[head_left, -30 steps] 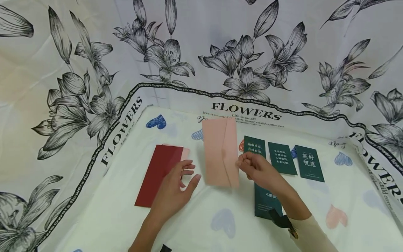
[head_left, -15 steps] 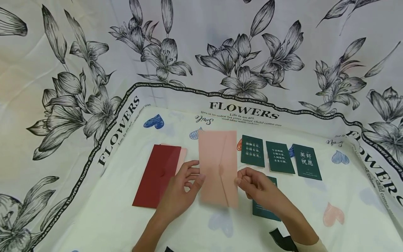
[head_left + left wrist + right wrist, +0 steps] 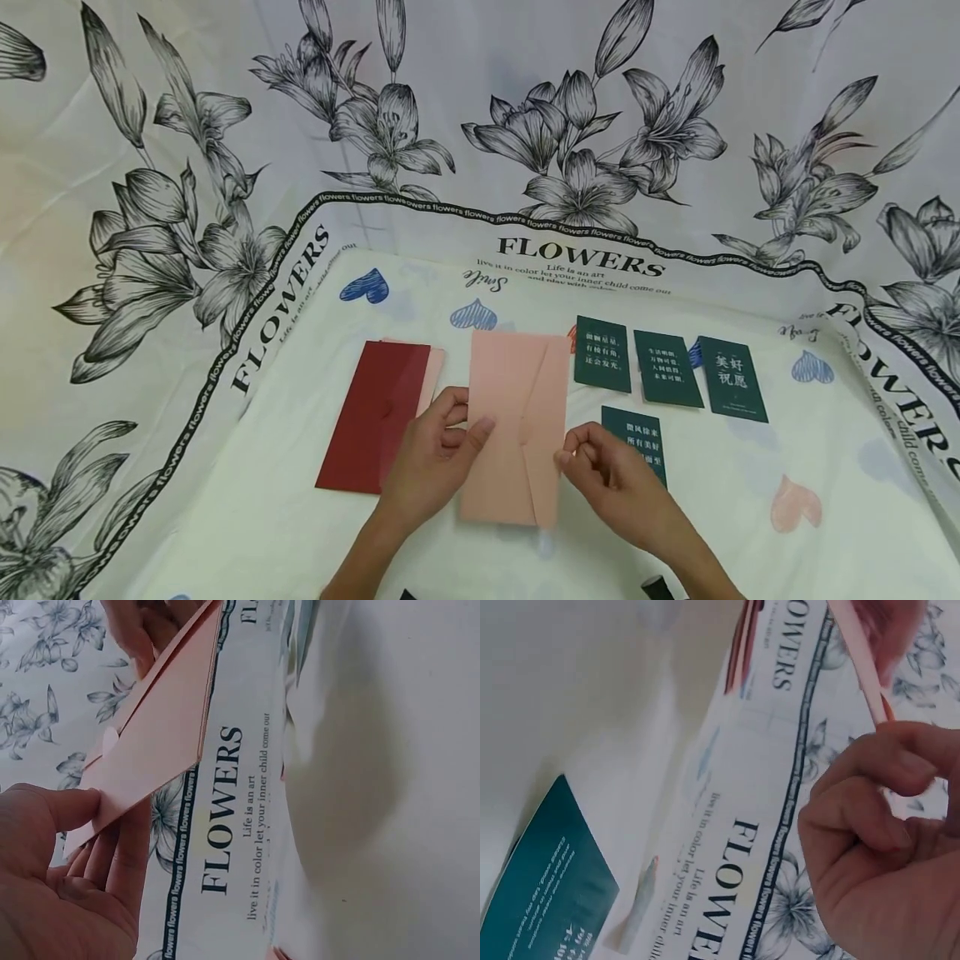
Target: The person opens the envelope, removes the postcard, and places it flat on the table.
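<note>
A pink envelope (image 3: 498, 375) is held upright in front of me, its pointed flap side facing me and the flap's tip near the middle. My left hand (image 3: 431, 462) grips its left edge, thumb across the front and fingers behind, as the left wrist view shows on the envelope (image 3: 161, 724). At the right edge, my right hand (image 3: 618, 479) pinches the paper between thumb and index finger, the other fingers curled in. Just beyond that hand lies a dark green card (image 3: 633, 429) with white writing, its lower part hidden by the hand.
To the left, a dark red envelope (image 3: 378, 400) lies over a pink one (image 3: 435, 371), partly behind my left hand. Three more green cards stand in a row at the right: a left card (image 3: 602, 354), a middle card (image 3: 667, 368) and a right card (image 3: 733, 379). A heart-printed cloth (image 3: 750, 517) covers the table.
The pink envelope has come down and nearer to me. My left hand, apart from it at first, has moved right and taken its left edge. The right hand keeps its pinch, moving down too.
</note>
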### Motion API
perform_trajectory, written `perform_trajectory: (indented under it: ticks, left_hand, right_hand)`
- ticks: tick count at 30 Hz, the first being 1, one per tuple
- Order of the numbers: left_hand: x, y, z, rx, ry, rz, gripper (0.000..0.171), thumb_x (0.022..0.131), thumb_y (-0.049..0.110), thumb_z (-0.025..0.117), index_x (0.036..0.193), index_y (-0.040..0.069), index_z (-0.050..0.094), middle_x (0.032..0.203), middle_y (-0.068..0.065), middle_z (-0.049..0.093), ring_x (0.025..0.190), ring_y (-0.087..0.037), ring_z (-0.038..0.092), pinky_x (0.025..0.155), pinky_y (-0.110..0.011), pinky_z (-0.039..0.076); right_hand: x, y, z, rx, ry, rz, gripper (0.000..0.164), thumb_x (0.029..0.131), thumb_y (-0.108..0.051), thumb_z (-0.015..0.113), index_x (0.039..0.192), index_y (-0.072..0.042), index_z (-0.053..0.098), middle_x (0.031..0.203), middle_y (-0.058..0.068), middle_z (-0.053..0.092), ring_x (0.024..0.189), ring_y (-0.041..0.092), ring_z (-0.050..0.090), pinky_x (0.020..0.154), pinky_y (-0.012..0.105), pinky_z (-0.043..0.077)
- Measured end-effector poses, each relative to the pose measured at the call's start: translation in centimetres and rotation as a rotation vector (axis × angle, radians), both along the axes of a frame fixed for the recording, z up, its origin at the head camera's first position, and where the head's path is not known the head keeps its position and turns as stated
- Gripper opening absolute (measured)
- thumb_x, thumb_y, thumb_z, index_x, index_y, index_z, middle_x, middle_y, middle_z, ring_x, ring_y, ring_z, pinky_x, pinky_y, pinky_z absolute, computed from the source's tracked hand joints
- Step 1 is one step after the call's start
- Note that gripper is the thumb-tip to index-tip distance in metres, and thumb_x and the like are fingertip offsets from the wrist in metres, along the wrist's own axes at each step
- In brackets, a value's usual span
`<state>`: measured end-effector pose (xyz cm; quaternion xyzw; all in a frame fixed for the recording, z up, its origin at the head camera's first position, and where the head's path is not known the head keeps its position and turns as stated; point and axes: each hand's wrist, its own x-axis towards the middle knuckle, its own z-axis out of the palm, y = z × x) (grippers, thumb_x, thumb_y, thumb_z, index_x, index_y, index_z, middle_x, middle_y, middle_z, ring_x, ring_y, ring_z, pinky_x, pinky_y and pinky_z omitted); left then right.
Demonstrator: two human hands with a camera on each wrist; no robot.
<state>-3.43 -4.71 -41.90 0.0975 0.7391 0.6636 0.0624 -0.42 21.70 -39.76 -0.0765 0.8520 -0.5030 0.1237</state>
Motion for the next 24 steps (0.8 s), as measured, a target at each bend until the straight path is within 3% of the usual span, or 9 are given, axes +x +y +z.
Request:
perform_trajectory:
  ticks: [5, 10, 15, 20, 24]
  left_hand:
    - [0.3, 0.5, 0.3, -0.005, 0.037, 0.001, 0.026, 0.103, 0.036, 0.072, 0.125, 0.028, 0.06, 0.12, 0.011, 0.076, 0.082, -0.012, 0.079, 0.076, -0.033, 0.063]
    - [0.9, 1.1, 0.6, 0.032, 0.079, 0.002, 0.027, 0.105, 0.033, 0.069, 0.128, 0.024, 0.058, 0.123, 0.008, 0.075, 0.078, -0.014, 0.079, 0.075, -0.033, 0.063]
    - [1.5, 1.7, 0.8, 0.06, 0.112, -0.001, 0.03, 0.106, 0.03, 0.068, 0.132, 0.022, 0.056, 0.127, 0.001, 0.072, 0.083, -0.014, 0.08, 0.075, -0.032, 0.064]
    - [1.7, 1.7, 1.0, 0.06, 0.13, 0.003, 0.031, 0.106, 0.028, 0.068, 0.134, 0.021, 0.055, 0.129, 0.0, 0.07, 0.083, -0.013, 0.079, 0.075, -0.031, 0.063]
    - [1.6, 1.4, 1.1, 0.067, 0.114, 0.014, 0.033, 0.106, 0.029, 0.067, 0.136, 0.021, 0.054, 0.131, 0.0, 0.07, 0.085, -0.014, 0.08, 0.076, -0.031, 0.063]
  right_hand:
    - [0.5, -1.2, -0.6, 0.257, 0.305, -0.117, 0.02, 0.104, -0.029, 0.071, 0.116, -0.02, 0.057, 0.087, -0.013, 0.058, 0.073, 0.004, 0.055, 0.058, 0.023, 0.046]
    - [0.9, -2.3, -1.3, 0.383, 0.477, -0.15, 0.049, 0.101, -0.034, 0.075, 0.141, -0.016, 0.052, 0.121, -0.011, 0.06, 0.092, 0.003, 0.057, 0.062, 0.022, 0.048]
    - [1.1, -3.1, -1.5, 0.459, 0.518, -0.149, 0.074, 0.095, -0.045, 0.08, 0.153, -0.013, 0.048, 0.124, -0.006, 0.06, 0.096, 0.006, 0.054, 0.063, 0.02, 0.049]
    - [1.0, -3.1, -1.1, 0.46, 0.537, -0.146, 0.07, 0.097, -0.04, 0.079, 0.156, -0.018, 0.049, 0.125, -0.006, 0.062, 0.1, 0.005, 0.055, 0.068, 0.023, 0.053]
    - [1.0, -2.7, -0.9, 0.344, 0.508, -0.123, 0.063, 0.101, -0.028, 0.075, 0.157, -0.023, 0.049, 0.125, -0.01, 0.064, 0.094, 0.008, 0.057, 0.063, 0.022, 0.051]
